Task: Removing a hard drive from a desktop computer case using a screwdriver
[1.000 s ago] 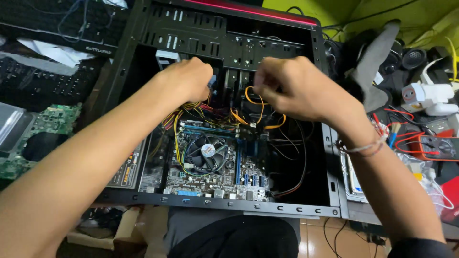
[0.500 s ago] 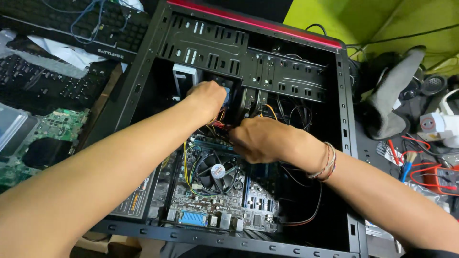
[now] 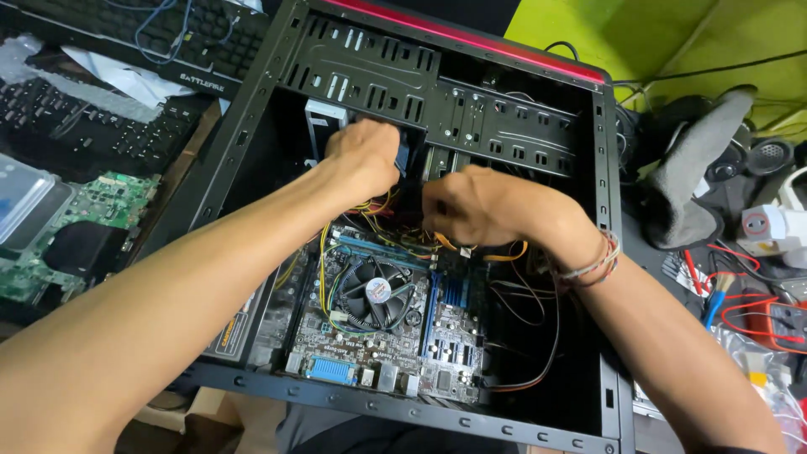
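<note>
An open black computer case [image 3: 605, 277] lies on its side with a motherboard [image 3: 445, 332] and a round cooler fan [image 3: 377, 292] inside. My left hand [image 3: 363, 160] reaches deep into the case near the drive cage [image 3: 437, 92] and is closed around a dark connector with a blue edge. My right hand [image 3: 481, 207] sits just right of it, fingers curled on a bundle of yellow, orange and black cables [image 3: 382, 210]. Both hands hide what they grip. A braided bracelet [image 3: 588, 262] circles my right wrist.
Left of the case lie a green circuit board [image 3: 80, 227], black keyboards [image 3: 92, 126] and crumpled paper [image 3: 126, 77]. Right of it are a grey object [image 3: 689, 176], red and blue wires [image 3: 740, 303] and small white devices [image 3: 769, 227]. A yellow-green surface [image 3: 639, 34] lies behind.
Both hands moved deeper into the case toward the drive cage and closer together. The right hand dropped from above the case's right side down onto the cables beside the left hand.
</note>
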